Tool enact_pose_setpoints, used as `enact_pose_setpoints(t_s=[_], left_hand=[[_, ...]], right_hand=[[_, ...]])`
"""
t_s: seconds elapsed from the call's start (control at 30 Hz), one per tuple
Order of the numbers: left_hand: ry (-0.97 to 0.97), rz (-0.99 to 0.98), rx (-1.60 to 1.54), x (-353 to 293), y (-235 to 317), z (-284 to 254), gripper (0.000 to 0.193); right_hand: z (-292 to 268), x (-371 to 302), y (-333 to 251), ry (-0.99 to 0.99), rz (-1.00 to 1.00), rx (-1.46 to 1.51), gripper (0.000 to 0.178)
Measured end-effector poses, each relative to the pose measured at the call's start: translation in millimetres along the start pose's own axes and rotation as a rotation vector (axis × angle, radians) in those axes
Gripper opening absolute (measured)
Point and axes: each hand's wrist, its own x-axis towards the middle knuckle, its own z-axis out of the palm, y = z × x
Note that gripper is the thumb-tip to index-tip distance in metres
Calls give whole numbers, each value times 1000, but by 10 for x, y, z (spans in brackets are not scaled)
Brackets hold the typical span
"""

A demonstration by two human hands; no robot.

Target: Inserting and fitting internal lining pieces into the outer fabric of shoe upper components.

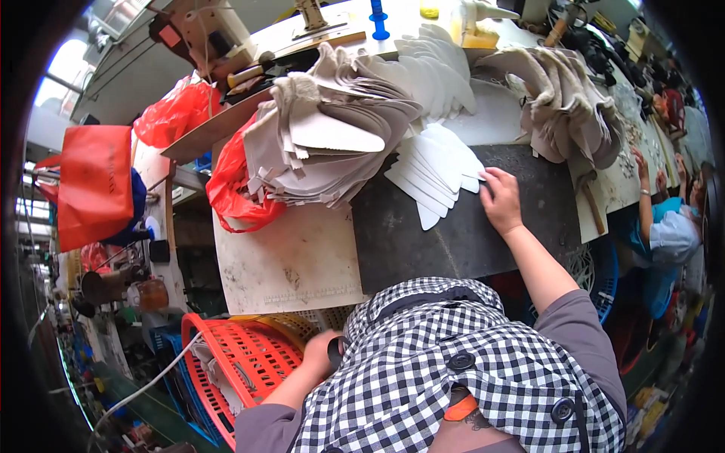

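Several thin white shoe-part pieces (432, 170) lie fanned out and overlapping on a dark board (396, 249). My right hand (502, 200) is at their right end, thumb and fingertips closing on the tip of one piece. Low at the table's front edge, my left hand (323, 352) is close to my checked apron (430, 355) and a red basket. A black band or strap shows beside that hand; its fingers are mostly hidden. Left of the fan stands a thick stack of grey-white felt-like pieces (332, 140), partly over a red plastic bag (242, 200).
More white pieces (438, 72) lie behind the fan. Another felt-like stack (563, 102) is at the right, near a hammer (593, 200). The red basket (260, 359) stands below the table at left. A co-worker (668, 234) is at far right.
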Motion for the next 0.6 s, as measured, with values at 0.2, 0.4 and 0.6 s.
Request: enact_pose_setpoints(t_s=[0.2,0.4,0.6], left_hand=[[383,524,199,1737,849,-556,20],[200,743,383,2791,1363,63,40],[54,508,594,2999,1480,352,73]], right_hand=[[179,300,-214,-275,-475,-9,30],[229,448,-35,-341,-629,-14,30],[298,589,-194,-219,-172,165,8]])
